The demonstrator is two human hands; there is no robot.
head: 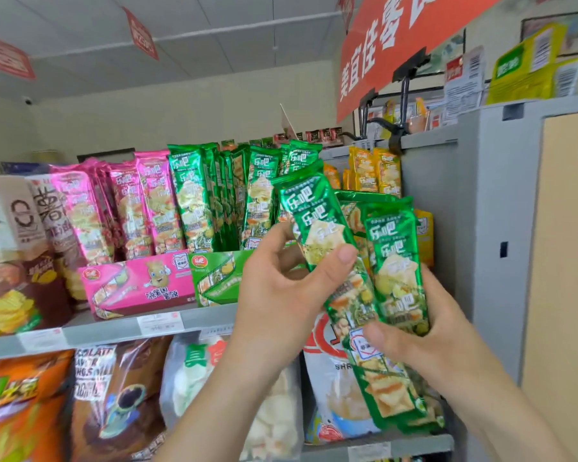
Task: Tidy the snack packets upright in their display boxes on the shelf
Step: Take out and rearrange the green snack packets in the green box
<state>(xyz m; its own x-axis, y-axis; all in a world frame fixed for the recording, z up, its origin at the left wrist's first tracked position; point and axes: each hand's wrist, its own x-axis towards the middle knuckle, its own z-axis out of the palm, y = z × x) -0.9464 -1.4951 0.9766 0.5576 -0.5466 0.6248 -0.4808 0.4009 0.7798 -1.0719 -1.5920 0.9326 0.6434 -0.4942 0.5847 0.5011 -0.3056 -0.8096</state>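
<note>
Left hand (281,295) and right hand (427,331) gripped glossy green foil snack packets (392,258) marked "乐吧" before a green cardboard display box (214,278).

**A:** How is the light?
**B:** Bright, soft and even. Only a faint shade lies on the palm below the fingers (346,256) of the left hand (277,295).
**A:** Any glare?
**B:** The foil of the green packets (317,221) at the fingers shines in white streaks (the pink packets (154,201) left of them too).
**A:** Sharp?
**B:** Fair near the fingers. The orange bag (17,411) far down-left smears, and the ceiling (214,31) lines above bow.
</note>
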